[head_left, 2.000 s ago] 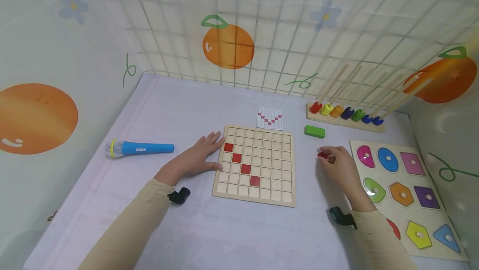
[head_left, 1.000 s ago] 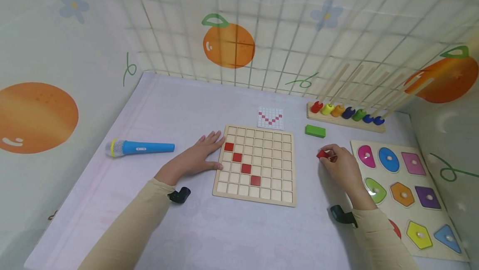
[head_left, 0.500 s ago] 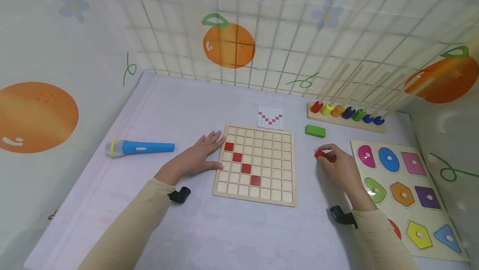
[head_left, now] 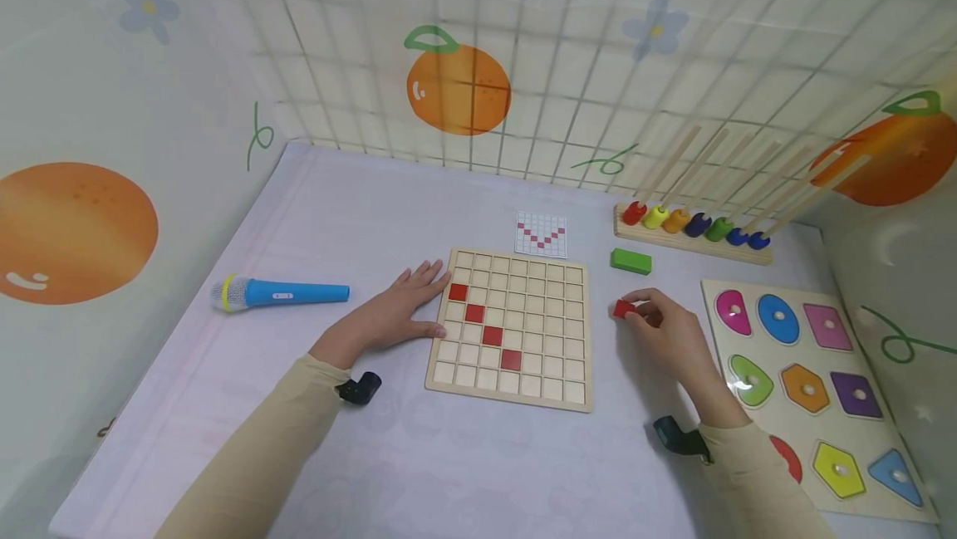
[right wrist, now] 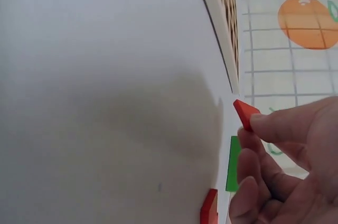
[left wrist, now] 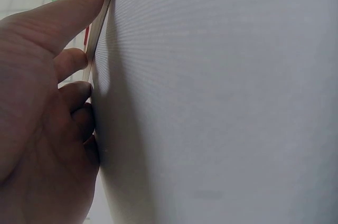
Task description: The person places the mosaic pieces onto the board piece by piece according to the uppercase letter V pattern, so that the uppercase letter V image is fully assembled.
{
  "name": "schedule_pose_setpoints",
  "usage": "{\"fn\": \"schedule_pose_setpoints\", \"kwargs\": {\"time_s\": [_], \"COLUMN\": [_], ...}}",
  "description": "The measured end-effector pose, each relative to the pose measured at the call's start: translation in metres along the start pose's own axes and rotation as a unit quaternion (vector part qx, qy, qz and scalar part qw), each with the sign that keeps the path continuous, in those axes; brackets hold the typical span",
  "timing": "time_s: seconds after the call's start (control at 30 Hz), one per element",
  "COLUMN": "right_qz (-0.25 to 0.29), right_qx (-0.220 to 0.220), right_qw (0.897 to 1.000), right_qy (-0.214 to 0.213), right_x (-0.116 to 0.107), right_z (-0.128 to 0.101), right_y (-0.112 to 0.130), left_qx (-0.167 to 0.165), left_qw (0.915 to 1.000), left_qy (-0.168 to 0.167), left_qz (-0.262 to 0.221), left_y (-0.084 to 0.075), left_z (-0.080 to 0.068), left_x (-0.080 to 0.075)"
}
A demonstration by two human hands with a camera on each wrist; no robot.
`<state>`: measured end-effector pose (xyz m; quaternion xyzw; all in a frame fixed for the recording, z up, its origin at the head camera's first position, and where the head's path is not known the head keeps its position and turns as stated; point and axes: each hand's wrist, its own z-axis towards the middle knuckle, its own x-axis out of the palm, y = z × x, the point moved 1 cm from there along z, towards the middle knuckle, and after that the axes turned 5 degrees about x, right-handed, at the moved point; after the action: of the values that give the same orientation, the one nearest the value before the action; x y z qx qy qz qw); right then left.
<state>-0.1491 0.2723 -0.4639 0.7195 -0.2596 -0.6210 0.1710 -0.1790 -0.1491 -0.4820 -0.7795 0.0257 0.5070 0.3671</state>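
The microphone [head_left: 281, 293] lies near the left edge of the table [head_left: 374, 198], the grid board [head_left: 536, 320] mid-table, four tiles [head_left: 493, 335] diagonally in its cells. Behind that lies the pattern card [head_left: 542, 235]; near the far right corner, the bead rack [head_left: 689, 244], the block [head_left: 631, 262] before it; along the right edge, the shape puzzle [head_left: 811, 427]. The right hand [head_left: 667, 331] holds a tile [head_left: 622, 309] between board and puzzle.

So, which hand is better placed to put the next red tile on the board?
Probably the right hand: it pinches a red tile just to the right of the board. The left hand touches the board's left edge and holds no tile.
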Motion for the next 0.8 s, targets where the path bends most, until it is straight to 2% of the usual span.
{"fn": "schedule_pose_setpoints", "kwargs": {"time_s": [0.33,0.8], "right_qz": [0.009,0.022], "right_qx": [-0.021,-0.023], "right_qw": [1.0,0.999], "right_qy": [0.001,0.02], "right_x": [0.002,0.008], "right_z": [-0.008,-0.016], "right_y": [0.01,0.024], "left_qx": [-0.007,0.002], "left_qw": [1.0,1.0], "left_qy": [0.003,-0.001], "left_qz": [-0.001,0.002], "left_y": [0.001,0.003], "left_z": [0.001,0.001], "left_x": [0.001,0.002]}}
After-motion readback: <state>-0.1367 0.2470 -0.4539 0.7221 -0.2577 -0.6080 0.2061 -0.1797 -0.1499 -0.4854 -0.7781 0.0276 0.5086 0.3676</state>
